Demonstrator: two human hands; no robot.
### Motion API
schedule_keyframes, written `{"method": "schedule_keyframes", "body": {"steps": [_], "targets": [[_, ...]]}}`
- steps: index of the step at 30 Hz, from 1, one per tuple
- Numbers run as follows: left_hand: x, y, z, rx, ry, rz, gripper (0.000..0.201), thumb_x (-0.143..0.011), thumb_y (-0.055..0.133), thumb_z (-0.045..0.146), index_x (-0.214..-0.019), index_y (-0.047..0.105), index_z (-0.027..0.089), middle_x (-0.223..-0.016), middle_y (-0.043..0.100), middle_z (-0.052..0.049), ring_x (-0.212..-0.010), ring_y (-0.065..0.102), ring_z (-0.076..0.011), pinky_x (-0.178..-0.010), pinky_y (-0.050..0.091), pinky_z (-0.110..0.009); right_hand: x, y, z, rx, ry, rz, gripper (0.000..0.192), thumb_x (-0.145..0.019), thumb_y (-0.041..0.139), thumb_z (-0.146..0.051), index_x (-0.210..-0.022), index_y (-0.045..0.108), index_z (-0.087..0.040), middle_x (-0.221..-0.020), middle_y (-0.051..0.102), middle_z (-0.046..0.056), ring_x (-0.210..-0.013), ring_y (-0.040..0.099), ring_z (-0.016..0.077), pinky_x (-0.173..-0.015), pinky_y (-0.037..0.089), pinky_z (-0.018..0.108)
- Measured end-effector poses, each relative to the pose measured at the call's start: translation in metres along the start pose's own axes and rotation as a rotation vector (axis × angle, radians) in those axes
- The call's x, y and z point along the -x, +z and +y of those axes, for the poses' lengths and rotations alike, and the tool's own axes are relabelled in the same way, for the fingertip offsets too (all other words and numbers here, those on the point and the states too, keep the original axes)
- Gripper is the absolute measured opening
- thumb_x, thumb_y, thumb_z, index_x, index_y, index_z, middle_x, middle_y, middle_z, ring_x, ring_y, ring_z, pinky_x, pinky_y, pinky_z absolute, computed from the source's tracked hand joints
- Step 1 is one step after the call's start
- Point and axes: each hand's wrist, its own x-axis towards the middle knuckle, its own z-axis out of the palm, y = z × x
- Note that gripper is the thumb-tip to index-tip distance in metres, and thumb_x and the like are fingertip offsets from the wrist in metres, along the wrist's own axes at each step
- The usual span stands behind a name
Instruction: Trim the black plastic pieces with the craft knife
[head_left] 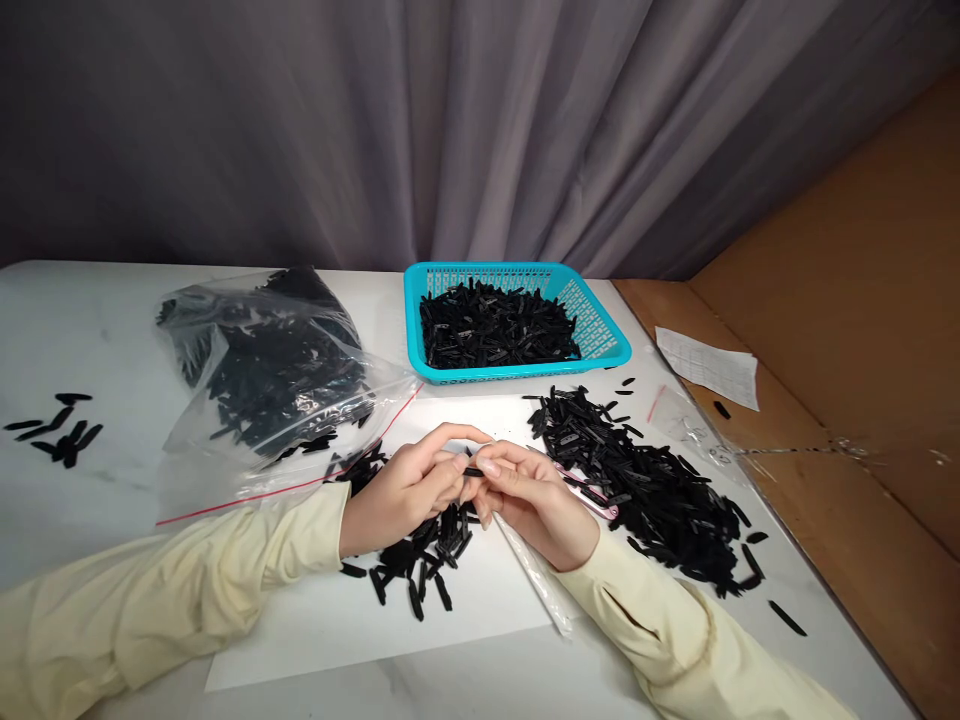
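Observation:
My left hand (420,485) and my right hand (532,495) meet over the middle of the table. Between their fingertips is a small, narrow black piece (472,472), pinched from both sides; its exact kind cannot be made out. Beneath and beside my left hand lies a loose pile of similar black pieces (420,560) on a white sheet (300,650). A larger heap of black pieces (637,470) spreads out to the right of my right hand. Part of a pink object (604,508) shows at that heap's near edge, mostly covered.
A blue plastic basket (517,374) holding many black pieces stands at the back. Left of it lies a clear zip bag (277,360) of the same pieces. Several strays (67,435) lie far left. A paper slip (709,367) rests by the brown board (847,300) on the right.

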Motion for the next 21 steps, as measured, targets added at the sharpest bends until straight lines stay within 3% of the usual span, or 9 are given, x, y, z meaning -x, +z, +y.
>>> {"method": "schedule_keyframes", "body": {"steps": [4,9,13,16,19,21], "targets": [[0.0,0.0,0.001,0.037,-0.048,-0.005,0.034,-0.089,0.038,0.036,-0.117,0.043,0.017,-0.051,0.025,0.009,-0.042,0.02,-0.0062,-0.037,0.018,-0.016,0.002,-0.004,-0.025,0.266,-0.039,0.031,0.021,-0.07,0.069,-0.032,-0.076,0.059,-0.015,-0.063,0.064,0.001,-0.049,0.054,0.0095,-0.051,0.044,0.025],[-0.001,-0.005,0.004,0.14,-0.085,-0.045,0.037,-0.09,0.033,0.037,-0.118,0.043,0.016,-0.049,0.031,0.008,-0.039,0.02,-0.0064,-0.033,0.017,-0.016,0.019,-0.031,-0.092,1.175,-0.085,0.115,0.009,-0.075,0.06,-0.027,-0.074,0.06,-0.018,-0.063,0.063,0.002,-0.049,0.052,0.0109,-0.049,0.041,0.024],[-0.002,-0.008,0.005,0.158,-0.091,-0.088,0.044,-0.09,0.026,0.041,-0.121,0.043,0.015,-0.044,0.032,0.008,-0.036,0.018,-0.0064,-0.032,0.015,-0.016,0.028,-0.04,-0.111,1.683,-0.134,0.157,0.006,-0.076,0.055,-0.022,-0.073,0.061,-0.021,-0.051,0.058,-0.001,-0.045,0.05,0.0134,-0.047,0.036,0.026],[-0.002,-0.008,0.006,0.158,-0.093,-0.113,0.048,-0.09,0.022,0.042,-0.124,0.041,0.015,-0.042,0.034,0.008,-0.035,0.017,-0.0064,-0.033,0.016,-0.017,0.027,-0.019,-0.099,1.746,-0.349,0.195,0.01,-0.08,0.053,-0.025,-0.077,0.062,-0.021,-0.065,0.063,0.003,-0.055,0.055,0.0163,-0.053,0.038,0.027],[0.0,-0.007,0.007,0.131,-0.09,-0.108,0.048,-0.09,0.021,0.043,-0.123,0.042,0.015,-0.042,0.035,0.008,-0.034,0.018,-0.0061,-0.033,0.015,-0.017,0.022,0.014,-0.075,1.597,-0.508,-0.016,0.011,-0.083,0.053,-0.028,-0.086,0.061,-0.02,-0.075,0.064,0.006,-0.062,0.057,0.0166,-0.058,0.041,0.027],[0.001,-0.007,0.008,0.118,-0.093,-0.092,0.044,-0.09,0.023,0.041,-0.121,0.043,0.017,-0.045,0.036,0.007,-0.035,0.019,-0.0058,-0.034,0.015,-0.017,0.016,0.029,-0.057,1.537,-0.504,-0.149,0.011,-0.084,0.052,-0.026,-0.085,0.059,-0.018,-0.078,0.064,0.007,-0.067,0.057,0.017,-0.061,0.042,0.027]]}}
